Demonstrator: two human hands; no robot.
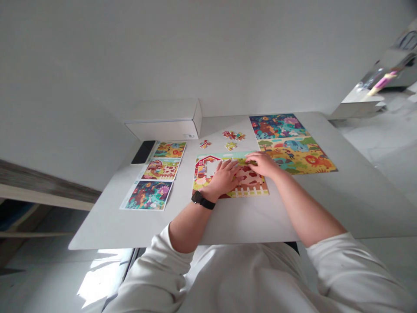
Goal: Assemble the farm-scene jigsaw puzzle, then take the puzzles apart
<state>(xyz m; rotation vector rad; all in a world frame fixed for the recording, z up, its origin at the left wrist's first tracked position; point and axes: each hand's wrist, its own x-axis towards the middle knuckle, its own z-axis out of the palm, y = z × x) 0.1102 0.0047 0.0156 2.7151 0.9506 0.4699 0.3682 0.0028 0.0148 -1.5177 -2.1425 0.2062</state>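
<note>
White table (247, 217) under a plain grey wall, and on it, right in front of me, sits the farm puzzle (230, 177) I am working on; it lies flat near the middle of the tabletop, with a red barn at its upper left, a white fence along its near edge and a pale gap beside the barn. Both of my hands rest on it; my left hand (223, 177), with a black watch (202, 200) on the wrist, lies palm down with the fingers spread flat over the centre of the picture, grasping nothing; my right hand (263, 164) presses down at the puzzle's upper right edge, fingers bent toward the board; whether a piece sits under those fingertips I cannot tell.

Just beyond the puzzle lie a few loose pieces (232, 138), a small cluster and two singles, well clear of my hands; to the right, touching or nearly touching the farm puzzle's corner, lie two finished puzzles (289, 143), one dark blue behind, one yellow and green in front. To the left lies a long picture card (154, 176) with three scenes in a row; at its far end rests a black phone (143, 151), and behind that stands a white box (164, 119) against the wall.
</note>
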